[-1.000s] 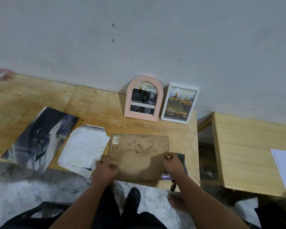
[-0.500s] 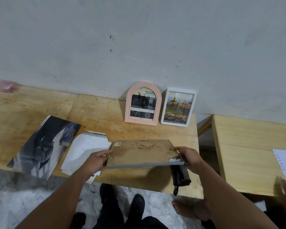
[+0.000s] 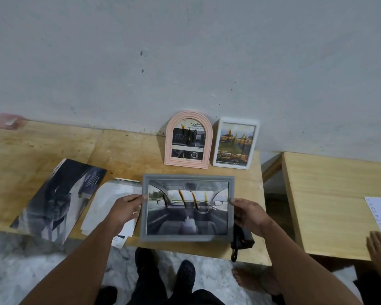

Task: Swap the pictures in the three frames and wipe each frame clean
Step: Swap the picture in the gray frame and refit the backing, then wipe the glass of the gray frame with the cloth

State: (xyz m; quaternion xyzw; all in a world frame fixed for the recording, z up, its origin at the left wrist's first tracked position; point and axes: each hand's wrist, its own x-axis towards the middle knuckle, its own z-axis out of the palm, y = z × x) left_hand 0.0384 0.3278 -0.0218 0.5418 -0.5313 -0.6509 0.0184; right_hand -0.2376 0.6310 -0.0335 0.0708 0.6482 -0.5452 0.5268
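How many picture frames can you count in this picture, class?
3. The pink arched plastic frame and the white rectangular frame lean against the wall; the grey rectangular frame is held in front by the left hand and right hand.

no sleeves on me, both forearms bare, black trousers (image 3: 150, 280), black shoes (image 3: 186, 274), nothing on my wrists

The pink object (image 3: 6, 121) at the left edge is blurred and cut off.
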